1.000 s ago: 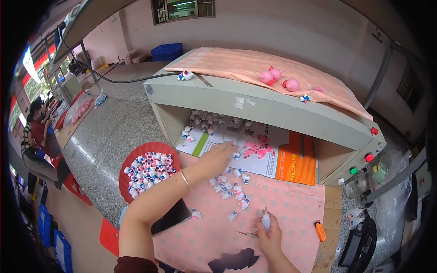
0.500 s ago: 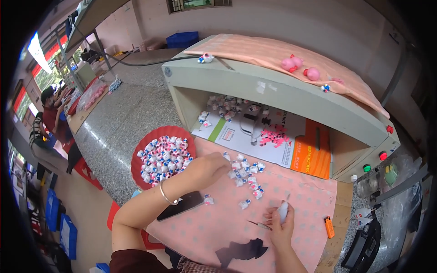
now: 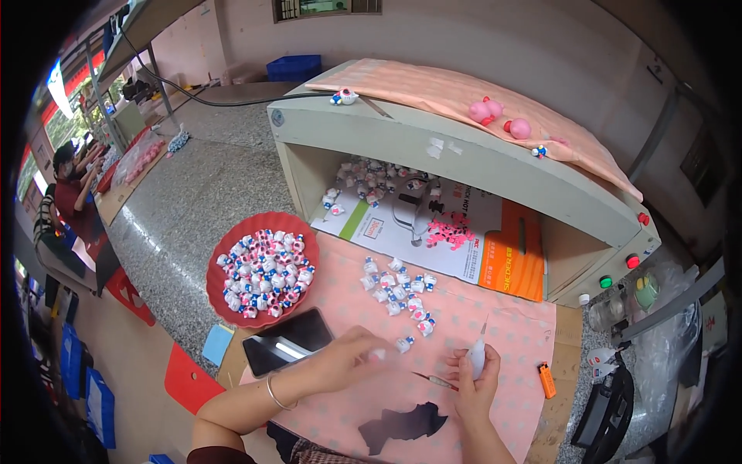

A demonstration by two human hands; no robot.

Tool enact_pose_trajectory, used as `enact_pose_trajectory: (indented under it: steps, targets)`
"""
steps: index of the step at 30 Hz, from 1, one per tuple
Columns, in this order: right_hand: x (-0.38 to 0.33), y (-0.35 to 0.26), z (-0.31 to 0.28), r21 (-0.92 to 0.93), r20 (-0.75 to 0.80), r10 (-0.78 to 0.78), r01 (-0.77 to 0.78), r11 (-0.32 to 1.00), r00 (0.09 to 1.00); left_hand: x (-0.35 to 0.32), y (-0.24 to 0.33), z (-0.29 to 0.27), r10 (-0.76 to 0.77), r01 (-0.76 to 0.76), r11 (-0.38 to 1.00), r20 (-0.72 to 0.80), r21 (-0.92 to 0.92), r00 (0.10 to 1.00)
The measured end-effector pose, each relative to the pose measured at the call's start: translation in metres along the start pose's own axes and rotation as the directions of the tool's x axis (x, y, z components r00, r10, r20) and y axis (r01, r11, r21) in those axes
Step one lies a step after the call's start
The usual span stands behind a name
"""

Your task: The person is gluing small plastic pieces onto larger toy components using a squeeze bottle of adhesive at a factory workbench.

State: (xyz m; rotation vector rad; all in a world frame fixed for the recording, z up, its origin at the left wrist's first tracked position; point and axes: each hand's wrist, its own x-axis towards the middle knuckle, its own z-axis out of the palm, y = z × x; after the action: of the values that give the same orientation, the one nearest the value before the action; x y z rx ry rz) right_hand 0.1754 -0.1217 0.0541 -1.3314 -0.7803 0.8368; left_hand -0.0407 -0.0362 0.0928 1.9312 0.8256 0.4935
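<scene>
My left hand [image 3: 348, 363], with a bangle at its wrist, is closed above the pink cloth [image 3: 502, 325]. At its fingertips is a small whitish figurine [image 3: 376, 356], smeared by motion. To its right, my right hand [image 3: 475, 379] grips a white squeeze bottle [image 3: 477, 357] with a thin needle tip pointing up. A slim pointed tool [image 3: 435, 380] also sticks out of that hand toward the left. Beyond the hands lies a loose group of small white-and-blue figurines [image 3: 398, 290], with one figurine [image 3: 405, 344] nearer me. Many more fill a red scalloped bowl [image 3: 215, 282] at left.
A grey open-fronted box [image 3: 355, 127] shelters more figurines and pink bits [image 3: 450, 230] on a printed board. A dark tablet or phone [image 3: 287, 340] lies below the bowl. An orange lighter [image 3: 547, 380] lies at right, dark cloth [image 3: 402, 425] in front. A person [image 3: 73, 193] sits far left.
My left hand has moved from beside the figurine group back toward me, uncovering the bowl and dark device. My right hand still holds the bottle and pointed tool. The view has shifted slightly.
</scene>
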Motion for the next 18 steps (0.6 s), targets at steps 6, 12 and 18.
enact_pose_trajectory:
  steps: [6, 12, 18]
  targets:
    - [0.012, -0.003, -0.008, -0.292, 0.226, -0.143, 0.208, 0.934, 0.963, 0.011, -0.003, 0.037, -0.039, 0.025, 0.746, -0.006, -0.666, 0.999]
    - [0.021, -0.005, 0.003, -0.039, 0.099, 0.038, -0.034, 0.999, 0.994, 0.021, -0.016, 0.018, -0.321, 0.270, 0.464, 0.124, -0.844, 0.939]
    - [0.029, -0.038, 0.014, 0.109, 0.104, 0.141, -0.152, 0.982, 0.985, 0.023, -0.026, 0.000, -0.273, 0.270, 0.228, 0.205, -0.936, 0.940]
